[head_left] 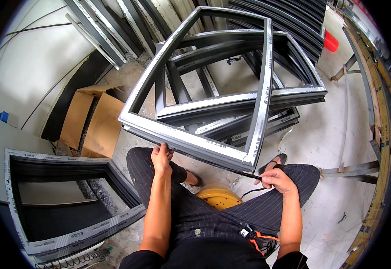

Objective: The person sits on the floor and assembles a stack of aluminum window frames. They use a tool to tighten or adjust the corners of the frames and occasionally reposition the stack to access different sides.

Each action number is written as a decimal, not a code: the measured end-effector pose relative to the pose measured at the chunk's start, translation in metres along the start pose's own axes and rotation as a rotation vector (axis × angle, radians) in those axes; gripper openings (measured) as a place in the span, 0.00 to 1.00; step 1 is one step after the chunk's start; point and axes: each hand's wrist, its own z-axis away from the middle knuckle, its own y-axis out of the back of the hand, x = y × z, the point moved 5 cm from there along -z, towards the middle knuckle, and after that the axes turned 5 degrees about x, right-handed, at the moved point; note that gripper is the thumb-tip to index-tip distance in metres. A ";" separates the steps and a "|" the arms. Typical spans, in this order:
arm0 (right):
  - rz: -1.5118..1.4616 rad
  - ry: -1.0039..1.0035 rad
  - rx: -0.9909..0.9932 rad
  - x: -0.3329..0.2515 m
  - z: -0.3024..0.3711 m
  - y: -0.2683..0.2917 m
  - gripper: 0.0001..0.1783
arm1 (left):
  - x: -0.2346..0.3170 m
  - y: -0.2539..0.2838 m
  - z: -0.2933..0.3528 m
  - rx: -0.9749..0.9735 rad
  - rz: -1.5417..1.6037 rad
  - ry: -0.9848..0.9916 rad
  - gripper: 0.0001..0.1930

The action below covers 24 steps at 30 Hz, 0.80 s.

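A dark window frame (263, 103) with white protective film leans toward me on top of a stack of other frames. My left hand (161, 159) is closed, its fingers curled at the frame's near edge, left of the middle. Beyond the frame's near right corner, my right hand (278, 180) pinches a thin black rubber sealing strip (250, 175). From there the strip's loose tail (253, 191) curves down between my legs. How the strip lies along the frame's near side is hard to make out.
More frames (242, 102) lie crossed beneath. A finished-looking frame (78, 236) stands at my left, near an open cardboard box (100, 123). Long profiles (285, 27) fill the back. A yellow stool (222, 197) is under me; a metal rack (371, 112) stands right.
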 end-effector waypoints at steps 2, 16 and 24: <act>0.025 0.014 0.040 0.002 0.002 0.004 0.17 | 0.011 -0.015 0.018 -0.028 0.073 0.062 0.11; 0.074 0.023 0.072 0.004 0.000 0.008 0.14 | 0.013 -0.036 0.057 -0.208 0.190 0.168 0.09; 0.222 0.181 0.211 0.004 0.001 0.011 0.11 | 0.013 -0.046 0.068 -0.201 0.141 0.178 0.11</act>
